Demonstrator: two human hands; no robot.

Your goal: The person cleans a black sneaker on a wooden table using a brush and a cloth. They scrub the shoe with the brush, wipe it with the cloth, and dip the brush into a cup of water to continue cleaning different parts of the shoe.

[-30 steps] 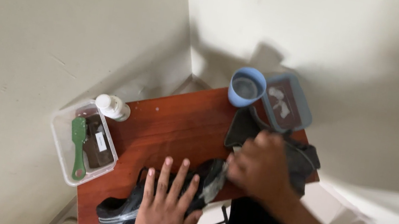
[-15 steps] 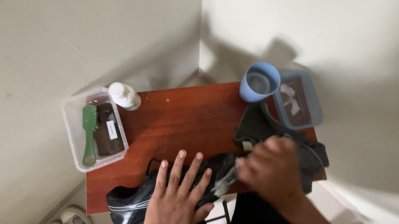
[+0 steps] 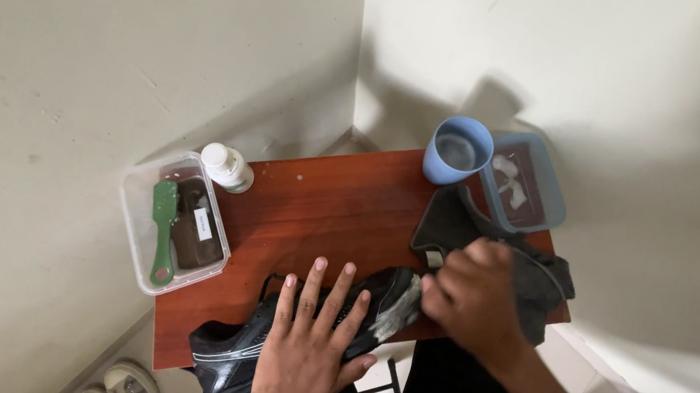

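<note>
a reddish-brown wooden table (image 3: 320, 211) fills the middle of the scene, set into a corner of cream walls. along its near edge lies a black shoe (image 3: 253, 353), toe to the right, heel hanging off the near left corner. the left hand (image 3: 309, 347) lies flat on top of the shoe, fingers spread, pressing it down, not gripping. the right hand (image 3: 473, 300), just right of the toe, is closed around a pale cloth (image 3: 395, 316) that touches the shoe's toe. a dark grey rag (image 3: 456, 226) lies under and beyond that hand. at the far left edge sits a clear plastic tub (image 3: 143, 235) holding a green brush (image 3: 164, 229); a small white bottle (image 3: 227, 167) stands just beyond it. at the far right, a blue cup (image 3: 458, 151) stands touching a blue-rimmed tub (image 3: 553, 199).
</note>
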